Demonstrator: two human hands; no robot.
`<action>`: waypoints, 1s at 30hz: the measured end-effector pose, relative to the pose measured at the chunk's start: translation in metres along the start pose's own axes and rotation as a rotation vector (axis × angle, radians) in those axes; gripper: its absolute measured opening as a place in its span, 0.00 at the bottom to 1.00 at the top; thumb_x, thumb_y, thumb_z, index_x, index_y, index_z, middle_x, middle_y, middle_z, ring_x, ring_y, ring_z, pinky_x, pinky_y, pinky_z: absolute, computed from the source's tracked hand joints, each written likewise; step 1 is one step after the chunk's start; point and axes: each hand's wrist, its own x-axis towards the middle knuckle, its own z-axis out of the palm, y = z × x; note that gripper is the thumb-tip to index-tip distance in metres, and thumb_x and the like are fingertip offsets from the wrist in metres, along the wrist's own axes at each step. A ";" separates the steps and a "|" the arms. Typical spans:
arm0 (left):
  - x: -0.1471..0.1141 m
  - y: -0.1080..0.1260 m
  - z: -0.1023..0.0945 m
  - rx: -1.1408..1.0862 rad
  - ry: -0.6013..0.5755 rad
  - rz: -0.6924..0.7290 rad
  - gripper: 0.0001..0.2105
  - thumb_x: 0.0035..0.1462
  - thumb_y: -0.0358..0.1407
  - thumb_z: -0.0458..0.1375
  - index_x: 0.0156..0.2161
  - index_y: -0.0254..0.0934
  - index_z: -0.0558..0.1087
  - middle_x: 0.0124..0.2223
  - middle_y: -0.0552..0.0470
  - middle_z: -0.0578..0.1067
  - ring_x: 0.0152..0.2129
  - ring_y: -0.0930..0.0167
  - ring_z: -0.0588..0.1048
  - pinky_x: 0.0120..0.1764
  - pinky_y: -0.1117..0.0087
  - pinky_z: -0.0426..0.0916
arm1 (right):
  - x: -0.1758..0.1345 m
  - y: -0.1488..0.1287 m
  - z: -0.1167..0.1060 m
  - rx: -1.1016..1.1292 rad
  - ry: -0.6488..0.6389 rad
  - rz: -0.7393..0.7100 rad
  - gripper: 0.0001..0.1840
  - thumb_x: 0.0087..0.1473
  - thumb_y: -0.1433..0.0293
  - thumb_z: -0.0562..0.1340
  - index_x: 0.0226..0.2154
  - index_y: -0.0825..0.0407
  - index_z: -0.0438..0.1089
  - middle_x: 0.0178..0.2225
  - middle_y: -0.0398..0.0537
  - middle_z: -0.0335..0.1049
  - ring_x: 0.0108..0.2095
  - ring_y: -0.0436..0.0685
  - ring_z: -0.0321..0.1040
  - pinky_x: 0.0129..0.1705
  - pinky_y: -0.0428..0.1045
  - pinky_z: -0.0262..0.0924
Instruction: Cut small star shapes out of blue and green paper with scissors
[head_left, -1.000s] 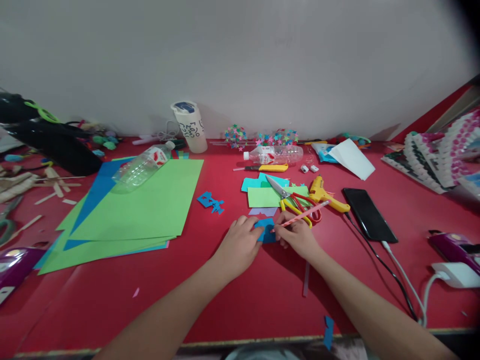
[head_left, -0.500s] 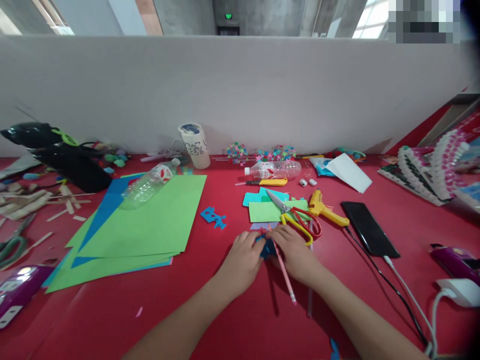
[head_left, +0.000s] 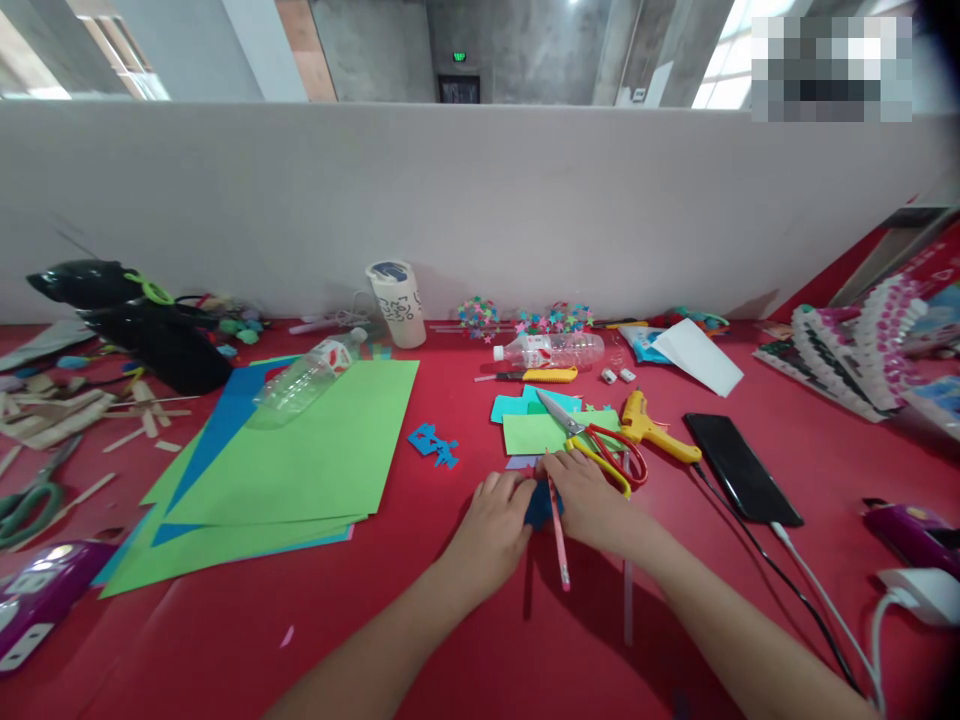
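Observation:
A small piece of dark blue paper (head_left: 539,508) lies between my two hands at the front middle of the red table. My left hand (head_left: 493,520) presses its bent fingers on the paper's left side. From the right, my right hand (head_left: 589,500) grips a pink pencil (head_left: 560,555) tilted over the paper, its eraser end toward me. The pencil's tip is hidden by the fingers. Just beyond the right hand are scissors (head_left: 604,450) with red and yellow handles, resting partly on a light green paper strip (head_left: 529,434). Cut blue paper scraps (head_left: 433,445) lie to the left.
Large green sheets (head_left: 300,480) with a plastic bottle (head_left: 311,378) on them spread at left. A white tumbler (head_left: 397,305), a second bottle (head_left: 551,350) and a yellow cutter (head_left: 547,375) stand or lie farther back. On the right are a yellow glue gun (head_left: 652,430) and a phone (head_left: 741,468).
The pencil's eraser end has swung left, so the pencil now stands more in line with my view. Both hands stay around the blue paper. The camera view has tilted up slightly.

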 end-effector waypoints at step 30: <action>0.006 0.005 -0.008 -0.041 -0.048 0.001 0.19 0.53 0.28 0.50 0.51 0.41 0.61 0.49 0.46 0.66 0.46 0.64 0.62 0.48 0.60 0.58 | -0.007 -0.002 -0.013 0.082 0.009 0.052 0.17 0.42 0.80 0.56 0.36 0.51 0.62 0.38 0.48 0.69 0.40 0.56 0.64 0.39 0.46 0.57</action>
